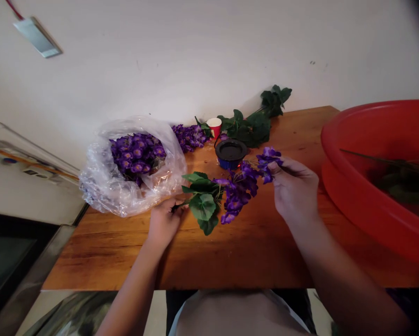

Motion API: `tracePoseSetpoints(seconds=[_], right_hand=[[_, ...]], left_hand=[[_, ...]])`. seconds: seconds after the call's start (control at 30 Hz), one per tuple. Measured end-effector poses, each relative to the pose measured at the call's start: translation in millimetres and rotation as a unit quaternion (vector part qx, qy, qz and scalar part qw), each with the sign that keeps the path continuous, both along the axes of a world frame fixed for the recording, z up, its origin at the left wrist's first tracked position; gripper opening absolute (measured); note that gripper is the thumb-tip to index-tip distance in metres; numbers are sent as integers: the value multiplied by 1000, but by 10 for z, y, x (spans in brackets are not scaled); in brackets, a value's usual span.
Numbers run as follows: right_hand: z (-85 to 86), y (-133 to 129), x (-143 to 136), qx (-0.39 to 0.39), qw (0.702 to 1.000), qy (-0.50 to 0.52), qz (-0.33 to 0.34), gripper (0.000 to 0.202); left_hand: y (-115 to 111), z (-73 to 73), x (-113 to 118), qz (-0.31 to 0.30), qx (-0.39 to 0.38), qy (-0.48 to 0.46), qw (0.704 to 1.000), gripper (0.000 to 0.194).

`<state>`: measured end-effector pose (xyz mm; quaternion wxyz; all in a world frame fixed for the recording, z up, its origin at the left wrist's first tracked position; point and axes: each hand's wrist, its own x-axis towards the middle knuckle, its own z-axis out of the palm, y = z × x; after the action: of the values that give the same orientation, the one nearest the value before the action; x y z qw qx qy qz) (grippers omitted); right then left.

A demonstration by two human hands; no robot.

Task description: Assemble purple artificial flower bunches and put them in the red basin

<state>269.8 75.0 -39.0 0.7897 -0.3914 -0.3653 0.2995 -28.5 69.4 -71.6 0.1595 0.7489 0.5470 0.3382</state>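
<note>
Flower spray [238, 191]: we're likely arranging blossoms [267, 164] above surface [230, 261];
Left fingers [172, 204]: gripping stem [185, 203];
Right fingers [275, 170]: pinching tip blossoms;
Stem: next move probably needs it steady

A wooden table [237, 268] stands against a pale wall [202, 56].

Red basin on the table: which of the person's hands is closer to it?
The right. The right hand, on the flower spray, is close beside the red basin; the left hand is farther away, by the plastic bag.
</note>
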Motion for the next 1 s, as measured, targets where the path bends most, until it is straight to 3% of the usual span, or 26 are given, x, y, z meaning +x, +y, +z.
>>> tracePoseSetpoints(seconds=[0.13,0.2,0.33,0.63,0.73,0.87,0.93,1.0], right_hand=[[-57,21,-29,-16,1000,-6,14,12],[-58,21,-48,-19,1000,5,23,14],[-38,12,-64,-24,999,12,27,14],[-122,35,-96,-30,999,-15,30,13],[-145,39,-122,-44,998,-25,32,12],[-151,40,-134,-61,997,-37,28,12],[-151,39,-133,-61,997,-39,23,11],[-155,41,-132,-59,997,-42,22,11]], left_hand=[[25,-82,27,9,-23,2,1000,5],[19,-84,42,14,-31,-20,999,10],[-9,-48,53,-23,-50,-59,997,19],[1,-104,84,-76,-32,-5,997,14],[-29,-24,133,-56,16,-28,998,8],[-6,225,257,-18,107,-57,992,6],[65,368,347,-44,131,-51,989,9],[167,462,436,-115,103,-10,988,14]])
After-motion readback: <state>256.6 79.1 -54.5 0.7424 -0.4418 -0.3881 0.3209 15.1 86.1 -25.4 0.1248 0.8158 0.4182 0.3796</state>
